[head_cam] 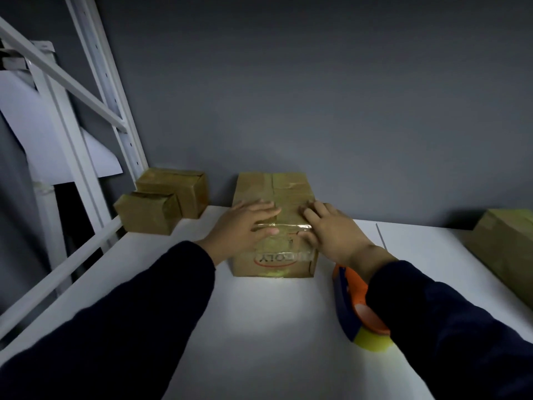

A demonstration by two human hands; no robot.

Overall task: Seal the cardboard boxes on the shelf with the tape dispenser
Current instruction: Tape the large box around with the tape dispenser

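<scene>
A brown cardboard box [277, 194] with a red oval logo on its near face stands in the middle of the white shelf [274, 327], against the grey wall. Clear tape runs across its near top edge. My left hand [245, 223] lies flat on the left of the box top, fingers straight. My right hand [331, 229] presses on the right of the top, fingers over the tape. The orange and blue tape dispenser [357, 307] with a yellow roll lies on the shelf under my right forearm, partly hidden by the sleeve.
Two smaller cardboard boxes [161, 203] sit stacked at the shelf's back left corner. Another box [507, 249] lies at the right edge. White metal uprights and braces [86, 111] of the rack rise on the left.
</scene>
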